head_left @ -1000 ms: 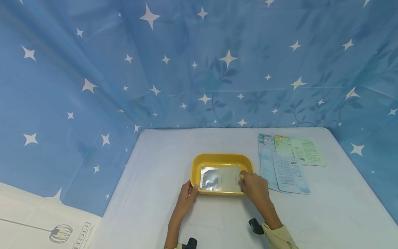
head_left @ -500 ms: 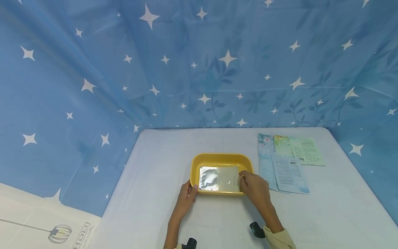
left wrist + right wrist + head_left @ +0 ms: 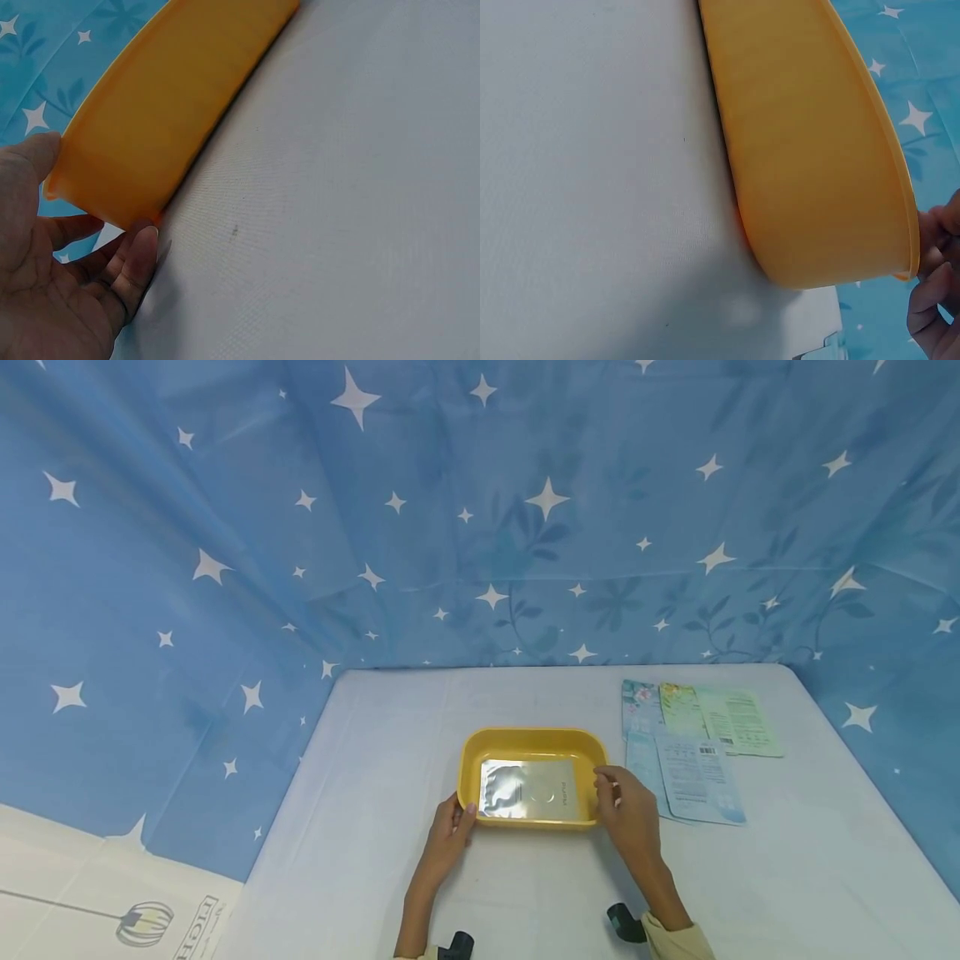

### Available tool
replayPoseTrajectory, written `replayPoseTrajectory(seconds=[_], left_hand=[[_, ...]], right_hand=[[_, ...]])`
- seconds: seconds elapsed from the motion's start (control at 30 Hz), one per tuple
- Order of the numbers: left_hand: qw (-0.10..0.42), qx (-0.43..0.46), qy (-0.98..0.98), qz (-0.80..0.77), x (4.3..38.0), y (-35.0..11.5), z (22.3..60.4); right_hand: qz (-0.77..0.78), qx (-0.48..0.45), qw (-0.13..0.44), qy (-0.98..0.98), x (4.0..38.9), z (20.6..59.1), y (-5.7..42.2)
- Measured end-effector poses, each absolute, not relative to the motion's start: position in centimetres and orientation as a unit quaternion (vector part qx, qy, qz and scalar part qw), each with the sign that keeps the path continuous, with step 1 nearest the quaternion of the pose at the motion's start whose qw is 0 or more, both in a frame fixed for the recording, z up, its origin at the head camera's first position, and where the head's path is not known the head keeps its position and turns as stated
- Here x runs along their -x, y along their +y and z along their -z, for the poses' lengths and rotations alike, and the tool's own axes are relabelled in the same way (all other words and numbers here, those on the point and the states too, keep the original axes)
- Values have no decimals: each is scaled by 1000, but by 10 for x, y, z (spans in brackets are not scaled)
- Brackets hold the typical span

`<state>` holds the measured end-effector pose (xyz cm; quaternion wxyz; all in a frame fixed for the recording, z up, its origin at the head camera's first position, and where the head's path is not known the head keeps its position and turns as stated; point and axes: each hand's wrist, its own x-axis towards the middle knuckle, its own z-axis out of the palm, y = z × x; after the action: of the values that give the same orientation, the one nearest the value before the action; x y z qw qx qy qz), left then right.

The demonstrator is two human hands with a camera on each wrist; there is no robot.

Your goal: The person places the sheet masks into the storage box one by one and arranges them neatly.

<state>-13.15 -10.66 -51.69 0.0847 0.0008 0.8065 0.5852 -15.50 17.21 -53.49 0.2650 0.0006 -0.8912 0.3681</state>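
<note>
A shallow yellow plastic tub [image 3: 534,732] stands on the white-covered table. Flat inside it lies a silver foil packet [image 3: 528,790], shiny on its left half and matte with faint print on its right. My left hand [image 3: 446,842] grips the tub's front left corner; in the left wrist view the thumb is at the rim and fingertips press the lower wall [image 3: 172,105]. At the tub's right rim is my right hand [image 3: 632,814], fingers loosely bent, apart from the packet. The right wrist view has its fingers [image 3: 930,296] beside the rim, partly cut off by the frame.
To the right of the tub lie several flat packets: a printed light blue one [image 3: 701,781] in front, a pale green one [image 3: 738,722] and a yellow-green floral one [image 3: 682,710] behind. A blue star-patterned cloth [image 3: 480,510] hangs behind the table [image 3: 390,735].
My right hand has let go of the foil packet's right end and moved right to the tub's rim. The packet lies flat in the tub; my left hand has stayed at its corner.
</note>
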Motion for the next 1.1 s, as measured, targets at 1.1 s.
replayPoseTrajectory(seconds=[1.1], left_hand=[[82, -1, 812, -578, 146, -114, 566]], right_hand=[[-325, 239, 286, -869, 135, 561, 260]])
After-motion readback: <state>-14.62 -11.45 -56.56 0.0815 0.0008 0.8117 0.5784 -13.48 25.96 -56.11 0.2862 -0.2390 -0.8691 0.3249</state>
